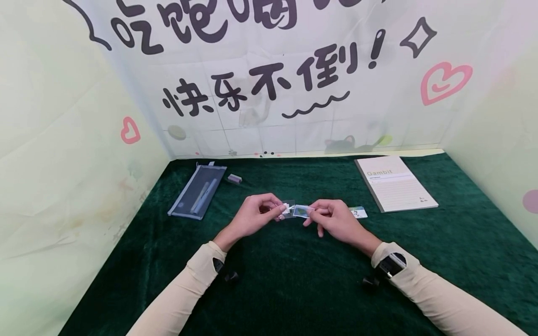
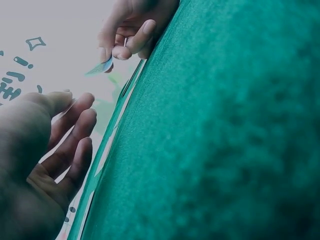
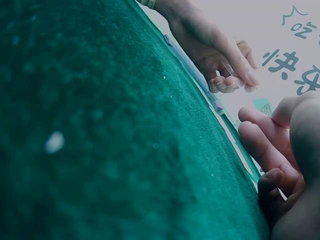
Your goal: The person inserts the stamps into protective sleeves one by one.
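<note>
In the head view my left hand pinches a small clear plastic piece between thumb and fingers. Facing it, my right hand pinches a small blue-and-green card by its right end. The card's left end comes right up to the plastic; whether it lies inside or only beside it, I cannot tell. From the left wrist, the card looks thin and slightly bent. The right wrist view shows the clear film at the left fingertips. Partly behind my right hand, a white-and-green printed strip lies on the cloth.
A dark green cloth covers the table. At the left lies a translucent blue zip pencil case with pens inside, beside a small eraser. A "Gambit" notebook lies at the right. Printed fabric walls stand behind and at both sides.
</note>
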Tool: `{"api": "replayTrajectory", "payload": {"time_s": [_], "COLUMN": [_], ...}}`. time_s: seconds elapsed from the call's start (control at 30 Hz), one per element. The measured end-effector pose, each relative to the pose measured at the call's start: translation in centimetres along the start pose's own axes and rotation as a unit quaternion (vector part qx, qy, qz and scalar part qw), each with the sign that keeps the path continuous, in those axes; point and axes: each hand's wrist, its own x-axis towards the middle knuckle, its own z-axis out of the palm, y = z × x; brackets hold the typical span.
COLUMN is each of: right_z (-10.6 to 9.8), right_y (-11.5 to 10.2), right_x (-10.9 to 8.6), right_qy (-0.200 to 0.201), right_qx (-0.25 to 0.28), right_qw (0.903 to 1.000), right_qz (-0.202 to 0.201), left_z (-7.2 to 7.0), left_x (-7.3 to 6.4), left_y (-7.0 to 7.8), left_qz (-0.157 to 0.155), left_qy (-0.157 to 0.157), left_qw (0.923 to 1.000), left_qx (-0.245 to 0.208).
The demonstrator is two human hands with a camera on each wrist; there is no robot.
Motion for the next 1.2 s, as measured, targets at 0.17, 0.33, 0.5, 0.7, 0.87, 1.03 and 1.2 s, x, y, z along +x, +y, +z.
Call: {"api": "replayTrajectory", "payload": {"time_s": [0.17,0.33,0.5,0.7,0.87,1.03,1.2], "right_z": [0.01,0.02,0.07,0.13,0.17,0.17,0.16], "right_y": [0.02,-0.06,-0.1,-0.19,-0.28,-0.32,-0.4], "right_x": [-0.01,-0.04,-0.04,0.0,0.0,0.01,0.0], "right_qy": [0.005,0.006,-0.001,-0.009,-0.006,0.007,0.015], "right_qx": [0.002,0.003,-0.004,-0.009,-0.011,-0.013,-0.01], "right_qw": [1.0,1.0,1.0,0.9999,0.9999,0.9999,0.9998], "right_qz": [0.003,0.006,0.003,-0.001,-0.004,-0.002,0.005], "left_z": [0.07,0.08,0.04,0.06,0.08,0.07,0.06], "left_x": [-0.02,-0.02,-0.03,0.05,0.03,0.04,0.09], "left_y": [-0.02,-0.04,0.0,-0.05,-0.08,-0.07,-0.06], "left_qz": [-0.002,-0.002,-0.001,0.006,0.006,0.005,0.002], "left_qy": [0.001,0.001,-0.001,-0.002,-0.004,-0.006,-0.004], "left_qw": [1.0,1.0,1.0,1.0,1.0,1.0,1.0], "left_qx": [0.003,0.001,-0.004,-0.001,-0.001,-0.003,0.005]}}
